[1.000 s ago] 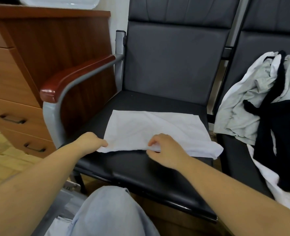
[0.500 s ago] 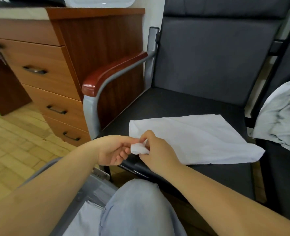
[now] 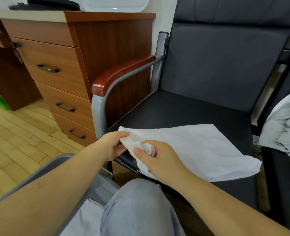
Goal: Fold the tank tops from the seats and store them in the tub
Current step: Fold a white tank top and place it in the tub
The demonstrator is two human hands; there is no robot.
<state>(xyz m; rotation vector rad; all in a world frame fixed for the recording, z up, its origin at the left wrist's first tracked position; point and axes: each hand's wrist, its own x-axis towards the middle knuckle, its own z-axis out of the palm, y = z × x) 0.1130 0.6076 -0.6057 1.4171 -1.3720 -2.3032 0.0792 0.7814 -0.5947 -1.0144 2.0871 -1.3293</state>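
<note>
At six o'clock a denim-clad knee (image 3: 137,206) fills the foreground. Just beyond it, both hands pinch the near-left corner of the white tank top (image 3: 188,147): the left hand (image 3: 112,145) at its edge, the right hand (image 3: 155,159) with cloth bunched in curled fingers. The garment lies half-folded on the seat (image 3: 183,108). Folding seems under way; next, carry that corner across. At three o'clock, more clothes (image 3: 283,130) wait. The grey rim (image 3: 43,174) at seven o'clock may be the tub.
</note>
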